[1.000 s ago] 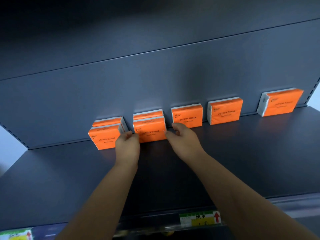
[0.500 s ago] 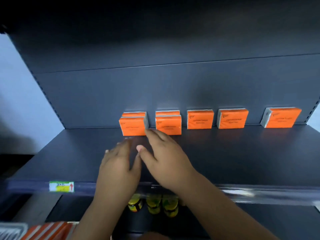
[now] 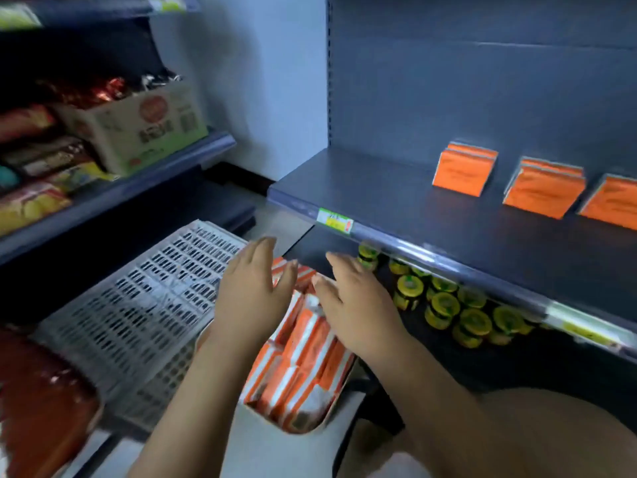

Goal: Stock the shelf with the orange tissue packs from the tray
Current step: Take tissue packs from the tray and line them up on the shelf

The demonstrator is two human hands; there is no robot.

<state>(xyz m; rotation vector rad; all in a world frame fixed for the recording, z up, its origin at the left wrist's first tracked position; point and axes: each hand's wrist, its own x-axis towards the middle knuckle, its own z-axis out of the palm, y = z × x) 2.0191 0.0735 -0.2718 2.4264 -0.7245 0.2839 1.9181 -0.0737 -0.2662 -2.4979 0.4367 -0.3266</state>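
We find the left hand (image 3: 255, 294) and right hand (image 3: 356, 305), grips apart and empty, over the orange tissue packs (image 3: 303, 360) in the tray (image 3: 300, 431).

Illumination is dim and cool overall. The brightest area is the pale wall (image 3: 262, 81) at the rear. The dark shelf (image 3: 379, 188) reflects little, and the jars (image 3: 444, 301) beneath it sit in deep shadow. Glare streaks run along the clear price rail (image 3: 465, 276), and spot highlights show on the foil wrappers (image 3: 103, 91). Motion blur softens the entire frame: print on the tissue packs (image 3: 462, 174) is unreadable, and the outlines of the left hand (image 3: 251, 294) and right hand (image 3: 355, 308) are smeared. Wide-angle stretch enlarges the forearms at the bottom border.
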